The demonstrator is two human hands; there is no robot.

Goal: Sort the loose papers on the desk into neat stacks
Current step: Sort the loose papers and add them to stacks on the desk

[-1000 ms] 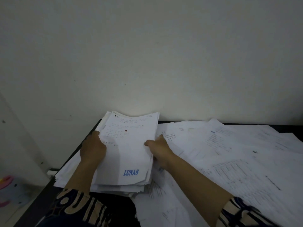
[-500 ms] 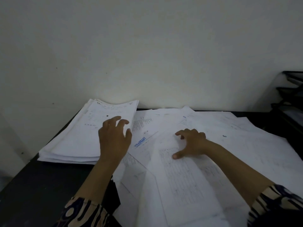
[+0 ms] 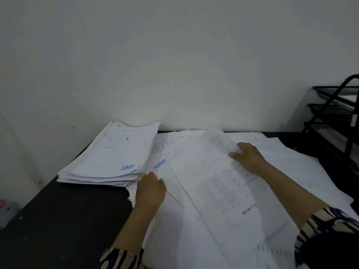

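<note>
Matte black flat surface (image 3: 64, 220) against a plain pale wall (image 3: 174, 55). At far left lies a thick squared stack of white paper sheets (image 3: 110, 158), edges slightly ragged, its top sheet stamped "LUNAS" in blue at the near right corner. To its right, loose white printed sheets (image 3: 291, 171) overlap in a spread layer covering the surface's right part; one bears a blue "APPROVED" stamp. The right hand (image 3: 250, 158), fingers curled, grips the far right edge of a thin, curling printed sheet (image 3: 217, 181) lifted off the layer. The left hand (image 3: 150, 189) rests on the loose sheets just beside the stack; whether its fingers hold paper cannot be told. A black wire tiered tray rack (image 3: 338, 117) stands far right.
</note>
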